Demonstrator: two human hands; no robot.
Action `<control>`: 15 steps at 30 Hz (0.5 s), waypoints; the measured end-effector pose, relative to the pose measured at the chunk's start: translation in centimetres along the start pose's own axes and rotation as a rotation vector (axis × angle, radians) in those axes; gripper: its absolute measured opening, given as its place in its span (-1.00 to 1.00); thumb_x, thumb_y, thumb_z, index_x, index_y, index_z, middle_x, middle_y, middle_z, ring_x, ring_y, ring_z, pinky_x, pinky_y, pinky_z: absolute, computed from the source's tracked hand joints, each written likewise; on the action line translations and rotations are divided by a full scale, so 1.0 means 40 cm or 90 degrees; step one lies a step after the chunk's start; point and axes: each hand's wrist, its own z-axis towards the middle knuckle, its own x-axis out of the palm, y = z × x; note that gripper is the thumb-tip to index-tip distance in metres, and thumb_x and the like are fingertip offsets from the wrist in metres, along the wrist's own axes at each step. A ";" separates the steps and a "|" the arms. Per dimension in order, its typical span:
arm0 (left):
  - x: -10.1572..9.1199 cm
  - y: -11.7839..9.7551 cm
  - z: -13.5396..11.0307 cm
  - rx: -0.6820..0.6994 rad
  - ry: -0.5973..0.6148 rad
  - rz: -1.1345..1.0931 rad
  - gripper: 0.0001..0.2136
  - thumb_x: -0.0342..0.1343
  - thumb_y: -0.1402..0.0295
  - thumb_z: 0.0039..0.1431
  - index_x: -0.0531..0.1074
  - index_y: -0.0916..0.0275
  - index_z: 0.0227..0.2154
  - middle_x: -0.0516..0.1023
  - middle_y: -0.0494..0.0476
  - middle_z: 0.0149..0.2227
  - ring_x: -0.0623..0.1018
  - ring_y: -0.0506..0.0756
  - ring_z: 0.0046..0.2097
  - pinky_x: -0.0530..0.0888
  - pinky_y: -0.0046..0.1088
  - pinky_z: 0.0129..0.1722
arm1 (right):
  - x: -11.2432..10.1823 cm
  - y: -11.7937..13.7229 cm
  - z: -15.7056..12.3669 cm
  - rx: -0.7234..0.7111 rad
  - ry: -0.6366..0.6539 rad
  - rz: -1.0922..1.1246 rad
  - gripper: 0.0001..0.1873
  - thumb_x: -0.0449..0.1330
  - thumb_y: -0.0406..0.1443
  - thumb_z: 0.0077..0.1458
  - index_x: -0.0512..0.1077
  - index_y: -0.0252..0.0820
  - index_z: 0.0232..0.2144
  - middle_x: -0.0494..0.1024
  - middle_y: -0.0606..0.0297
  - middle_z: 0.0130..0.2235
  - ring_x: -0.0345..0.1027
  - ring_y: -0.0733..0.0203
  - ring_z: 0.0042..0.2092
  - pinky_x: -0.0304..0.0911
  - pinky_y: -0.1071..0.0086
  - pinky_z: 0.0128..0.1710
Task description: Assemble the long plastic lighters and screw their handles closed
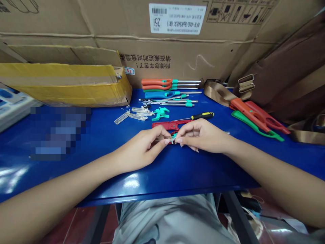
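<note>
Over the middle of the blue table, my left hand (144, 145) pinches what looks like a clear plastic lighter tank, mostly hidden by the fingers. Fingertips of my right hand (200, 137) close at its end, on a small whitish part too small to name. The two hands nearly touch. Just beyond them lies a red lighter casing (158, 125), with a turquoise bit showing between the hands. A screwdriver (203, 116) with a yellow and black handle rests behind the right hand. Several clear tanks (138, 117) and turquoise triggers (161, 113) lie behind the left hand.
Orange lighters (156, 83), a blue lighter (159, 95) and metal lighter tubes (188, 101) line the back. Orange, red and green casings (256, 117) lie right, beside a brown strap (218, 93). A yellow-taped carton (101, 88) stands left; a large cardboard box (177, 47) walls the rear.
</note>
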 end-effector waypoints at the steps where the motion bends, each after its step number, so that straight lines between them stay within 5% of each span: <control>1: 0.000 0.000 0.000 0.001 0.002 0.001 -0.80 -0.01 0.23 0.44 0.42 0.23 -0.11 0.62 0.06 -0.23 0.56 0.03 -0.25 0.45 -0.46 -0.23 | 0.000 0.001 0.000 0.003 0.000 -0.003 -0.70 0.44 -0.15 -0.01 0.55 -0.30 -0.37 0.53 0.35 -0.47 0.25 0.45 -0.59 0.26 0.51 -0.61; 15: -0.001 0.003 0.000 -0.014 -0.017 0.004 -0.74 -0.01 0.16 0.44 0.43 0.24 -0.09 0.62 0.11 -0.17 0.58 0.08 -0.18 0.46 -0.40 -0.18 | -0.007 0.002 -0.001 -0.014 -0.009 0.001 -0.76 0.37 -0.19 0.06 0.56 -0.29 -0.34 0.54 0.35 -0.46 0.24 0.45 -0.59 0.22 0.52 -0.62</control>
